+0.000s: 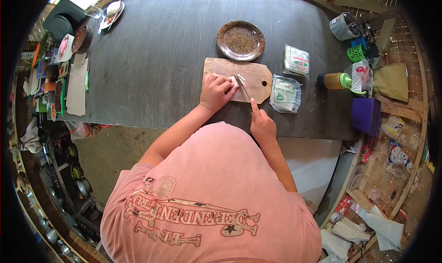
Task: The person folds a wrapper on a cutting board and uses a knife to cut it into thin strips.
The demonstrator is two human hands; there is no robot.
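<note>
A wooden cutting board (252,70) lies on the dark table in front of me. Pressed on its left half, my left hand (218,92) has its fingers curled over a white piece of food (234,82), mostly hidden, whose kind I cannot make out. My right hand (263,125) is wrapped round the handle of a knife (244,89). The blade points up and left, its front part at the right edge of the white piece. Thin white strips (241,78) lie on the board beside the blade.
Behind the board stands a brown speckled plate (241,40). Two plastic packets, an upper one (296,60) and a lower one (285,94), lie at the right. A green-capped bottle (337,80) and baskets line the right edge. Stacked plates (82,39) and cardboard (77,86) sit left.
</note>
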